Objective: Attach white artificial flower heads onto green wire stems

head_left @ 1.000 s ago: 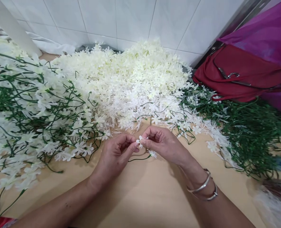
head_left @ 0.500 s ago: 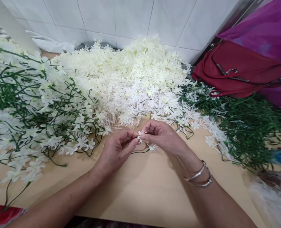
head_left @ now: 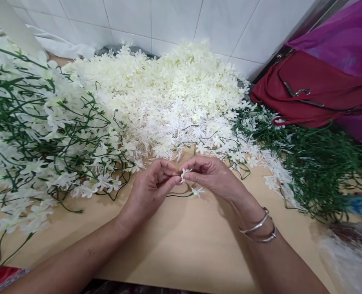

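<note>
Over the table's middle, my right hand (head_left: 219,176) pinches a small white artificial flower (head_left: 183,174) between thumb and forefinger. My left hand (head_left: 148,188) meets it there, thumb and finger closed on a thin green stem that is mostly hidden by the fingers. Below the fingertips a green stem (head_left: 179,195) curves out to the right, with another white flower (head_left: 196,191) at its tip. A large heap of loose white flowers (head_left: 174,98) lies just beyond both hands.
Finished-looking flowered stems (head_left: 46,134) pile up at the left. Bare green stems (head_left: 321,167) lie in a tangle at the right, in front of a red handbag (head_left: 315,87) and a purple bag (head_left: 349,36). Clear plastic (head_left: 343,253) sits near right. A tiled wall (head_left: 174,20) stands behind.
The flower at the fingertips has turned a little, and its petals now face more sideways. Both hands stay together in nearly the same place. The view has shifted slightly.
</note>
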Motion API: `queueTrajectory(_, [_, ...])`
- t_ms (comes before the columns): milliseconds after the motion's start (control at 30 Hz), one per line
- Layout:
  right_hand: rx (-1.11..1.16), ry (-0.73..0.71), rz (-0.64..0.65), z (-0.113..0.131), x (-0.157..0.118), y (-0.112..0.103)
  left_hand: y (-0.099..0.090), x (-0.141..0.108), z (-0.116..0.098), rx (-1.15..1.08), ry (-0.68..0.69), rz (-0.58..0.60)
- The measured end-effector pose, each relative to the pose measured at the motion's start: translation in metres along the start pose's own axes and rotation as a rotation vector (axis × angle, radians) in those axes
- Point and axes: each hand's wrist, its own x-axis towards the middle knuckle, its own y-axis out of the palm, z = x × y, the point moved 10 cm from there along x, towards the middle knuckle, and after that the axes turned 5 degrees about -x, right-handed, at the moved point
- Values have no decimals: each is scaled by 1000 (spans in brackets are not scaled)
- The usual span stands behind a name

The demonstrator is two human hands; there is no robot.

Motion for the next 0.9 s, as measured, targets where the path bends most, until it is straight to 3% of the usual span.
queueTrajectory(133, [-17, -18, 18, 1, 0, 0, -1, 0, 1, 8, 6, -7])
queueTrajectory(400, [29, 23, -67, -7, 1, -7, -4, -2, -8, 334, 67, -3])
queueTrajectory(900, [-33, 59, -41, -7, 2, 1, 0, -4, -5, 308, 55, 34])
